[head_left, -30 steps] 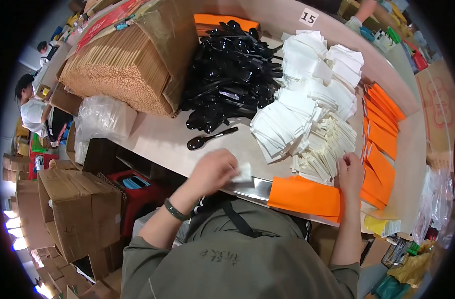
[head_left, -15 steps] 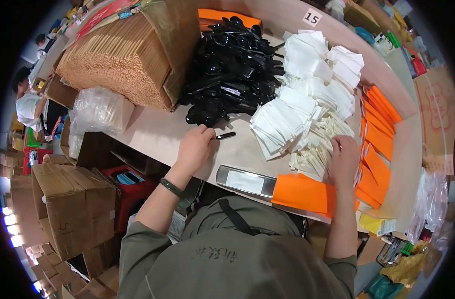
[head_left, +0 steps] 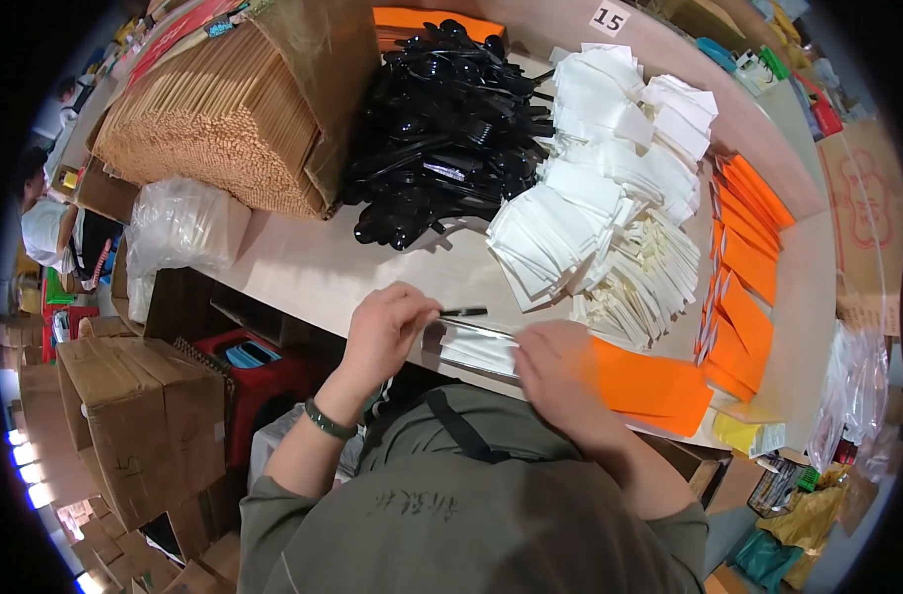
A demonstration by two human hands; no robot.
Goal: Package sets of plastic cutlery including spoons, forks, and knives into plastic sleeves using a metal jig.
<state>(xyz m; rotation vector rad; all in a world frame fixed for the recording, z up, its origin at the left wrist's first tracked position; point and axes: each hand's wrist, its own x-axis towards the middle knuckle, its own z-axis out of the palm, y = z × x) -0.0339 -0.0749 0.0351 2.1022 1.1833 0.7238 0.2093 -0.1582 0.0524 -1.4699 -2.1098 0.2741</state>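
Observation:
Between the thumb and fingers of my left hand [head_left: 384,322] is a black plastic utensil [head_left: 466,312]. Only one end of it sticks out, so spoon or fork cannot be told. My right hand [head_left: 553,358] lies at the right end of a flat metallic-edged tray [head_left: 471,348] with white paper in it, beside orange packets [head_left: 654,384]. Motion smears its fingers, and whether they grip anything is hidden. Ahead of my left hand lies a heap of black plastic spoons and forks [head_left: 446,139]. White folded napkins [head_left: 560,233] and slim pale paper sachets [head_left: 644,287] are piled beyond my right hand.
A carton of wooden chopsticks [head_left: 209,129] stands at the far left, with a clear plastic bag [head_left: 179,223] before it. More orange packets [head_left: 748,287] line the right side of the table [head_left: 303,252]. A cardboard box [head_left: 144,426] and a red stool [head_left: 273,371] stand lower left.
My right hand has moved left from the slim sachets to the tray. My left hand, still with the black utensil, has come nearer to me and slightly right.

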